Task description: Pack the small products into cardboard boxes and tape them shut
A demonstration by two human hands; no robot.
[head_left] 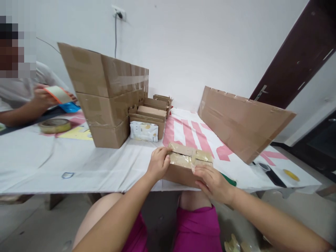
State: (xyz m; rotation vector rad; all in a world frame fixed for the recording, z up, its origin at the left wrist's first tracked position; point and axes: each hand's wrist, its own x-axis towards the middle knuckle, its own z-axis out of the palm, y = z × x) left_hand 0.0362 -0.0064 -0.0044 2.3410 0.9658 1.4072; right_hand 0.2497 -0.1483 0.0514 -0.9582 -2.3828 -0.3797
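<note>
Magenta shorts [196, 227] sit nearest my camera, below the near edge of the white-covered table [112, 175]. On my feed the small carton [181, 174] lies at that edge, its taped top facing up. My left hand [159, 162] curls against its left end; my right hand [211, 182] bends over its near right edge. Both touch it, but I cannot tell whether either clamps it. Farther left, boxes [105, 94] stand stacked 3 high, 1 white packet [144, 131] just right of them.
</note>
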